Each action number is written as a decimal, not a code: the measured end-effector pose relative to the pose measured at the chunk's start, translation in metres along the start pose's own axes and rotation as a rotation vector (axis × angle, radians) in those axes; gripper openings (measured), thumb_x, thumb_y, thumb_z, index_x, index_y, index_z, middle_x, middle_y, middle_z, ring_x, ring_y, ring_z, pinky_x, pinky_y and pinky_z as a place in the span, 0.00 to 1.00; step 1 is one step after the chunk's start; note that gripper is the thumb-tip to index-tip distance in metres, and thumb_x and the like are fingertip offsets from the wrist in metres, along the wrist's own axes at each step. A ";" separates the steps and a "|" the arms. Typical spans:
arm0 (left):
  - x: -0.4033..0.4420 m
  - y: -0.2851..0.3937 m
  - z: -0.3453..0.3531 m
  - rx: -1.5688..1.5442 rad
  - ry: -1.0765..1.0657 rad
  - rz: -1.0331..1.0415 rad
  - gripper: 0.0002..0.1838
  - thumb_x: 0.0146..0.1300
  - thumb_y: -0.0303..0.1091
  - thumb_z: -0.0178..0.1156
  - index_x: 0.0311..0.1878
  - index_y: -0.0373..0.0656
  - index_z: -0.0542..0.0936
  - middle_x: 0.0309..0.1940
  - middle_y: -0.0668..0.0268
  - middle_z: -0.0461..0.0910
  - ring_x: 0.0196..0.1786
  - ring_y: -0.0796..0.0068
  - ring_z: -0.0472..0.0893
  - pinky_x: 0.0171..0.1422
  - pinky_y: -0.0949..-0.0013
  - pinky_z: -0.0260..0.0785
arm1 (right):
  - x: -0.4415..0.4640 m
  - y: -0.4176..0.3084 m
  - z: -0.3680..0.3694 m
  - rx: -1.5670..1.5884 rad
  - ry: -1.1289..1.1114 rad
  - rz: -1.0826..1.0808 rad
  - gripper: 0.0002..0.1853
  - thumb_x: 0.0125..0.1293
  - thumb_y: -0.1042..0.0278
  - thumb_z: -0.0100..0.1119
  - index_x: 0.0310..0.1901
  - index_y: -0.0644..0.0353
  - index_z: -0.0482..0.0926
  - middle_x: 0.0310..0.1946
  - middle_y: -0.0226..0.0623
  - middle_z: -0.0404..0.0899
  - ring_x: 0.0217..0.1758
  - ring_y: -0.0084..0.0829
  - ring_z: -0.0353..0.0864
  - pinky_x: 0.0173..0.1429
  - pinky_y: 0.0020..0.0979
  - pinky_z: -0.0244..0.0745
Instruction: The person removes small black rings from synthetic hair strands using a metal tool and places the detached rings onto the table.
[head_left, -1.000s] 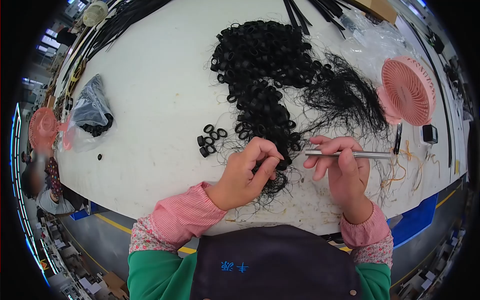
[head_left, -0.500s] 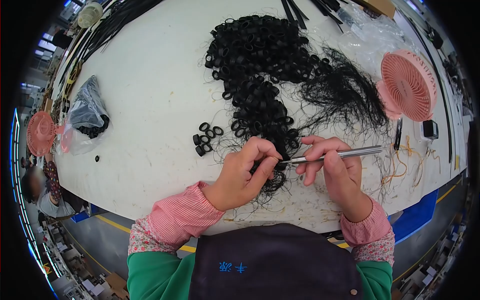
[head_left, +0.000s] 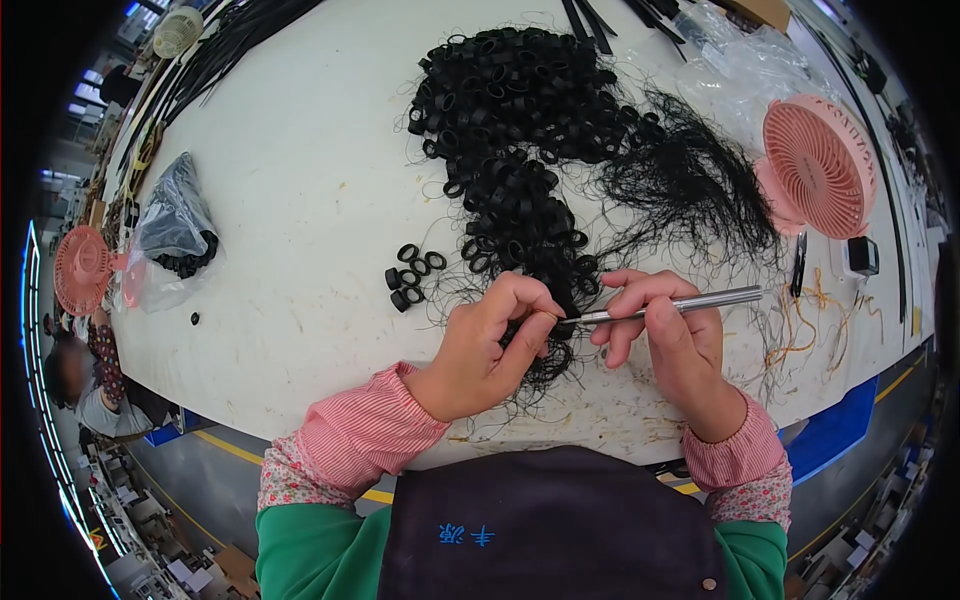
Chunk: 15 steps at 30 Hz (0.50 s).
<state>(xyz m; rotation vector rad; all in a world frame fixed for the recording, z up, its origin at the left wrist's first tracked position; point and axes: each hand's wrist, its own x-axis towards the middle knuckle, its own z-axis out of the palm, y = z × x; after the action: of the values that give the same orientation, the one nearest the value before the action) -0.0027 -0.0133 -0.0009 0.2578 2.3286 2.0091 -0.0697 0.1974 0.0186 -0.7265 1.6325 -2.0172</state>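
My right hand (head_left: 680,345) is closed round a slim silver pen-shaped tool (head_left: 728,298). The tool's thin tip points left and meets the fingertips of my left hand (head_left: 495,345). My left thumb and forefinger are pinched together; what lies between them is hidden, with black material showing behind the fingers. Just beyond both hands lies a long heap of small black rings (head_left: 515,200), with loose black threads among them. Several separate rings (head_left: 409,277) sit left of the heap. A tangle of black thread (head_left: 695,190) spreads to its right.
A pink fan (head_left: 815,170) stands at the right, near a black pen (head_left: 799,265) and yellowish threads (head_left: 800,330). At the left are a plastic bag of black pieces (head_left: 178,225) and another pink fan (head_left: 82,270). A person (head_left: 95,375) sits beyond the table's left edge.
Both hands hold nearly the same pose. The tool's back end has dipped very slightly; otherwise only a small shift of the camera view shows.
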 end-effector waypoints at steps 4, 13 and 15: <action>0.000 0.002 -0.001 0.015 -0.005 0.003 0.04 0.72 0.24 0.48 0.47 0.37 0.66 0.41 0.61 0.80 0.32 0.85 0.78 0.36 0.81 0.71 | 0.001 0.001 -0.001 -0.018 -0.005 -0.024 0.17 0.77 0.60 0.43 0.47 0.67 0.74 0.30 0.35 0.79 0.34 0.25 0.82 0.63 0.34 0.66; -0.002 0.004 0.007 0.051 0.042 -0.005 0.05 0.72 0.25 0.50 0.47 0.37 0.68 0.37 0.61 0.82 0.36 0.82 0.81 0.40 0.78 0.73 | 0.008 -0.001 0.011 -0.700 0.029 -0.323 0.21 0.51 0.75 0.72 0.47 0.58 0.76 0.37 0.37 0.80 0.40 0.41 0.79 0.48 0.36 0.72; -0.003 -0.001 0.009 -0.051 0.075 0.009 0.07 0.70 0.27 0.54 0.49 0.41 0.72 0.35 0.63 0.80 0.34 0.78 0.83 0.38 0.75 0.73 | 0.010 0.001 0.014 -0.713 0.028 -0.415 0.21 0.49 0.77 0.72 0.46 0.57 0.77 0.35 0.35 0.80 0.37 0.39 0.79 0.47 0.37 0.72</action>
<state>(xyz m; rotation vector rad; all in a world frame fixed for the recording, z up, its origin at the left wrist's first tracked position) 0.0017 -0.0049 -0.0035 0.1942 2.3194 2.1152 -0.0683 0.1805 0.0207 -1.3798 2.4039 -1.6551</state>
